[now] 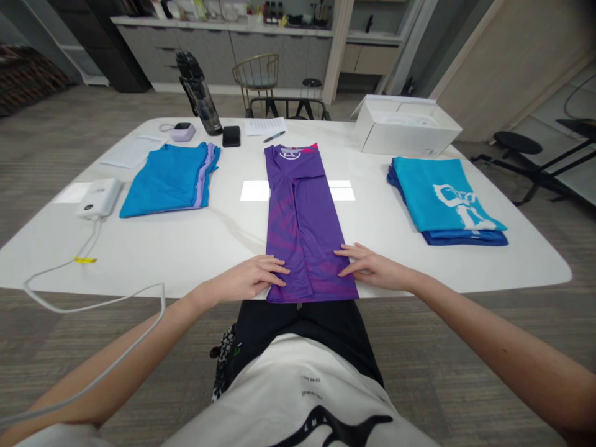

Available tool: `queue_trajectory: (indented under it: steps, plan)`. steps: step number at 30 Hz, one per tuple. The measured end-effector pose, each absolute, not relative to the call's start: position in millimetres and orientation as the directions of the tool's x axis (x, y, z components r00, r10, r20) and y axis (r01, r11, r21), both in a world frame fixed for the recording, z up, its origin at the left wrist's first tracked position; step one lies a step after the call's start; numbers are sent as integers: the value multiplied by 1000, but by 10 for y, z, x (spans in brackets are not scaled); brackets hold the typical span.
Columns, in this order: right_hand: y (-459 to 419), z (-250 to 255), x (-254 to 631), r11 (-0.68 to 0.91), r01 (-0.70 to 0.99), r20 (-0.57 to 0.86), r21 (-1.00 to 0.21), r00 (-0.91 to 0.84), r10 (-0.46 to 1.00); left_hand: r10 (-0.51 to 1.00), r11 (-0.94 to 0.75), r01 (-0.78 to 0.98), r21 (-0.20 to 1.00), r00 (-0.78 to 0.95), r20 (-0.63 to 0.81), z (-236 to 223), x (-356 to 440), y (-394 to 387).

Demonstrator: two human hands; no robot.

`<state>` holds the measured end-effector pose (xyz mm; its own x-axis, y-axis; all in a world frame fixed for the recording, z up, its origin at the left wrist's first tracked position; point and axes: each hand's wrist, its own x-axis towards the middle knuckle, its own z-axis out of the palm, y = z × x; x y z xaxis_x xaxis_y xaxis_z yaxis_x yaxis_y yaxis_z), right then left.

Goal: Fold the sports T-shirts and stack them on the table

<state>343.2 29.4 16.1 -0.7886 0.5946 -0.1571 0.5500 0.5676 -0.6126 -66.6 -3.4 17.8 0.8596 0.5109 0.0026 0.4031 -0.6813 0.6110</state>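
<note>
A purple T-shirt (307, 217), its sides folded inward into a long strip, lies flat on the white table (223, 248) in front of me. Its near end reaches the table's front edge, and a white logo shows at the far end. My left hand (256, 276) rests on the left border of the cloth near that edge, fingers stretched out. On the opposite border lies my right hand (370, 266), its fingers spread and the tips touching the fabric. Neither hand grips the shirt.
Folded blue and lilac shirts (162, 180) lie left, a folded blue stack (433, 198) right. Farther back are a white box (405, 127), a bottle (200, 93), a black case (231, 136), a pen (274, 136) and paper. A white power bank (99, 197) trails a cable (93, 307) near my left arm.
</note>
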Motion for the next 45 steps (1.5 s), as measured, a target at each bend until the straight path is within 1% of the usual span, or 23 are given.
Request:
queue_trajectory:
  steps: [4,6,8,10,11,13,14,15,16,17,19,21,23,25,27,28,30,32,33,35,40,42,45]
  plan:
    - [266,136,3346,573,564,-134,-594,-772,621,531,-648,397,650,848,12,209,-603,4]
    - [248,156,3269,571,562,-95,-598,-757,646,559,-589,380,714,829,20,233,-563,25]
    - [266,221,3177,538,528,-35,-657,-735,678,633,-464,360,809,774,19,267,-510,66]
    - [361,314,3069,444,474,20,-760,-667,745,759,-285,304,909,651,20,307,-434,165]
    - [445,358,3009,376,441,38,-815,-607,794,833,-197,242,950,553,32,329,-387,248]
    - [691,413,2883,229,362,48,-904,-446,894,946,-69,45,997,321,51,370,-285,486]
    - [846,418,2820,167,312,45,-935,-364,930,977,-29,-68,997,211,43,388,-235,635]
    - [1015,406,2760,116,258,38,-959,-290,956,991,20,-168,986,133,3,402,-190,796]
    - [1189,381,2706,74,213,23,-974,-232,972,993,85,-246,966,95,-63,409,-154,959]
    - [1361,343,2660,26,176,-11,-984,-202,979,984,172,-289,942,98,-149,406,-127,1117]
    - [1669,244,2595,-112,169,-143,-979,-186,972,941,335,-297,894,144,-305,362,-104,1391]
    - [1904,139,2565,-198,243,-244,-950,-178,953,911,410,-256,875,152,-382,268,-104,1587]
    - [2056,50,2557,-176,388,-246,-905,-140,959,910,414,-200,888,97,-403,148,-103,1710]
    - [2133,-6,2558,-109,561,-192,-821,-92,977,919,393,-102,914,7,-395,42,-86,1781]
    - [2153,-19,2561,-67,677,-151,-733,-67,986,940,332,-23,943,-76,-332,-18,-54,1816]
    - [2151,-11,2562,-40,690,-128,-723,-76,989,954,286,-19,958,-88,-286,-25,-37,1826]
    - [2146,25,2565,52,631,-41,-774,-131,991,978,199,-110,974,-42,-204,9,-8,1839]
    - [2176,69,2566,159,513,84,-843,-167,982,986,167,-269,948,33,-164,95,3,1866]
    - [2215,88,2564,201,460,140,-865,-164,977,984,175,-340,924,53,-167,149,1,1894]
    - [2341,112,2552,234,394,199,-889,-128,972,974,222,-442,869,61,-217,256,-17,1994]
    - [2814,127,2472,231,355,213,-906,-89,973,915,382,-553,741,117,-385,375,-119,2456]
    - [2990,137,2425,236,345,219,-909,-88,972,897,416,-572,707,128,-423,346,-163,2664]
    - [3224,168,2352,237,328,220,-915,-88,972,884,436,-580,688,134,-447,277,-211,2941]
